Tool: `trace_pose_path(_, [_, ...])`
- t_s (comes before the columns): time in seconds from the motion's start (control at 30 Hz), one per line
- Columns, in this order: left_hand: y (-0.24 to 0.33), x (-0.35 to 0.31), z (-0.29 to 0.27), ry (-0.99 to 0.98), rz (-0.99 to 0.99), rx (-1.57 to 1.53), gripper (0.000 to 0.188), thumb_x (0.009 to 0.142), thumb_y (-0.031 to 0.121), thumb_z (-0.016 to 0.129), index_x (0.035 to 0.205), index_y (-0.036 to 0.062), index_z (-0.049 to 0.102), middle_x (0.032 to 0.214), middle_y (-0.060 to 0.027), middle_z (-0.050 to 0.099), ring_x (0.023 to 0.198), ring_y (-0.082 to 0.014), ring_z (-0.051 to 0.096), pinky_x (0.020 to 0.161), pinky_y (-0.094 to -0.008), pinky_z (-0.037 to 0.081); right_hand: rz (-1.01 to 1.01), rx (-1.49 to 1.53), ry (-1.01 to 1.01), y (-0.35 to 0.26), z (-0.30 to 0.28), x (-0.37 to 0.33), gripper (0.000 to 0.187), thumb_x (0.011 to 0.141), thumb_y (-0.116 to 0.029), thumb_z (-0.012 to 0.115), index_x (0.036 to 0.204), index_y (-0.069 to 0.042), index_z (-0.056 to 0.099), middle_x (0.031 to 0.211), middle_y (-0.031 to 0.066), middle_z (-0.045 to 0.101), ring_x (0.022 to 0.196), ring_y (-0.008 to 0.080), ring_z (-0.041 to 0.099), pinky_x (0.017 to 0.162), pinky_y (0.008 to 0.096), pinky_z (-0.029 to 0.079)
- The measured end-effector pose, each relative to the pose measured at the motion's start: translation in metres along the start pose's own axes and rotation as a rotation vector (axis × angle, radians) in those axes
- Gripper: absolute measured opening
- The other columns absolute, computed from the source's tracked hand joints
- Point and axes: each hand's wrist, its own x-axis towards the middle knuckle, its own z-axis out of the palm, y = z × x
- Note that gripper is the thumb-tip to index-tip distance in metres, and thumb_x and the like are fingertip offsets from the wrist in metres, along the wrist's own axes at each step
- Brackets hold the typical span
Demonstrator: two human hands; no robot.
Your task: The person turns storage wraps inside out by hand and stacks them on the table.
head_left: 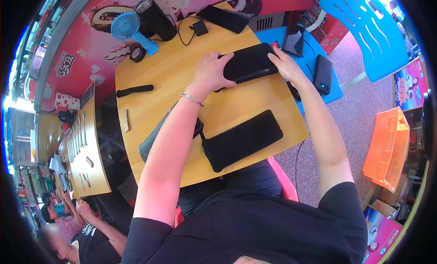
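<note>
Left hand [210,71] and right hand [286,67] gripping a boxy black case [248,63], kinda fuzzy black rectangle [243,141] nearer, wood-look table [170,66].

1. The pink wall panel [53,88] behind the worktop [168,88] at the left bears bold white, dark-edged characters, set on a slant.
2. The black power bank [323,70] on the blue chair seat [335,94] shows a small lit bluish readout at its near end, too tiny to make out.
3. The upper poster [411,84] at the right edge carries large lettering beside a cartoon figure, bent by the lens.
4. The lower poster [381,234], pink and purple, has pale characters along its right part, partly cut off.
</note>
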Motion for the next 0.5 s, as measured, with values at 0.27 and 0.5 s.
trace_pose_path(0.27, [-0.001,-0.003,0.006,0.009,-0.019,-0.064,0.088,0.059,0.034,0.085,0.138,0.0192,0.050,0.124,-0.0162,0.053,0.117,-0.0351,0.050,0.102,-0.0415,0.042,-0.525,-0.454,-0.157,-0.009,-0.035,0.012,0.091,0.075,-0.037,0.078,0.147,-0.003,0.033,0.151,0.0202,0.034,0.141,0.0327,0.030,0.116,0.0392,0.026])
trace_pose_path(0.5, [0.002,-0.002,0.007,-0.011,-0.032,-0.066,0.088,0.060,0.030,0.086,0.137,0.0183,0.046,0.127,-0.0164,0.051,0.118,-0.0368,0.049,0.102,-0.0439,0.042,-0.482,-0.525,-0.298,-0.022,-0.045,0.020,0.085,0.064,-0.019,0.082,0.140,-0.007,0.046,0.140,0.0157,0.046,0.125,0.0311,0.048,0.106,0.0395,0.040])
